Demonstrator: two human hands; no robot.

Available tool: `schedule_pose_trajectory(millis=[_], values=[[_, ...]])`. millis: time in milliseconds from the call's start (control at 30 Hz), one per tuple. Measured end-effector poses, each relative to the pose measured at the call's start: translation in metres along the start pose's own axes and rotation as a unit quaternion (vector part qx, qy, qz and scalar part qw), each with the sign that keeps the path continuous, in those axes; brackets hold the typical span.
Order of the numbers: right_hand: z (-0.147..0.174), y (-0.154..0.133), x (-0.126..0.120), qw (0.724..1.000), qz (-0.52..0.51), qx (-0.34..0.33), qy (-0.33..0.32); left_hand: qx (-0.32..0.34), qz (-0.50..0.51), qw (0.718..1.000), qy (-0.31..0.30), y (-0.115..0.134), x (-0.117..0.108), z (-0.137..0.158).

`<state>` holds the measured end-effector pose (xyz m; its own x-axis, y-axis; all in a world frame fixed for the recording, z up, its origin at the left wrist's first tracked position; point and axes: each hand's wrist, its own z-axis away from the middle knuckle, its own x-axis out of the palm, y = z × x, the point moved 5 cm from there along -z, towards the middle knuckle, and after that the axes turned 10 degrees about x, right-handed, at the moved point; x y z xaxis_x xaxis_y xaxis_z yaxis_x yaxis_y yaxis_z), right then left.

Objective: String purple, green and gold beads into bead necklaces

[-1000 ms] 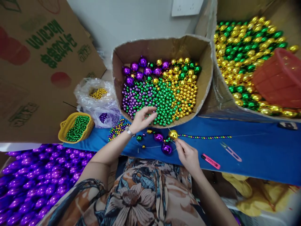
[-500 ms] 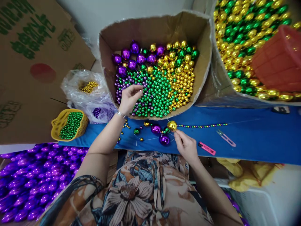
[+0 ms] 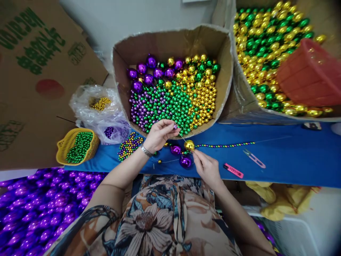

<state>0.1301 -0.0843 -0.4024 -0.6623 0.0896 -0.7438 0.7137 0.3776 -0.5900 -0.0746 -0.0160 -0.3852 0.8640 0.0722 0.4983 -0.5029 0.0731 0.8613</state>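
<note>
Beaded strand (image 3: 225, 145) partly strung, held between two hands

The strand is laid on the blue-covered surface (image 3: 287, 160), in front of the cardboard box (image 3: 226, 71). Its large gold ball (image 3: 189, 145) is pinched low by the fingers of the right hand (image 3: 209, 165). A small purple bead (image 3: 175, 126) is gripped between the fingertips of the left hand (image 3: 160, 135), by a pale line (image 3: 182, 136) rising from the gold ball; whether it is threaded cannot be told.

A row of small beads and two large purple balls (image 3: 185, 161) seem already strung; bare line is left beyond the row's right end. Many loose beads are left in the box.

The left hand is crowded by the box's near rim, and the surface's front edge is neared by the lower purple ball. More room is offered rightward, short of the pink cutter (image 3: 233, 170) and snips (image 3: 254, 159); leftward it is narrowed by scattered beads (image 3: 130, 145).
</note>
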Motion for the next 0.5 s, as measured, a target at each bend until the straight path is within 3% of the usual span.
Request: schedule_pose_trajectory(millis=[267,400,500], values=[[0.001,0.005,0.003,0.999,0.001,0.026,-0.022,0.027,-0.032,0.999,0.012,-0.004,-0.001,0.0],[0.001,0.008,0.007,0.999,0.018,0.044,-0.015,0.112,-0.112,0.987,0.005,-0.003,0.004,0.005],[-0.003,0.008,0.005,0.999,-0.011,0.05,-0.003,0.15,-0.142,0.977,-0.047,-0.002,0.017,0.003]])
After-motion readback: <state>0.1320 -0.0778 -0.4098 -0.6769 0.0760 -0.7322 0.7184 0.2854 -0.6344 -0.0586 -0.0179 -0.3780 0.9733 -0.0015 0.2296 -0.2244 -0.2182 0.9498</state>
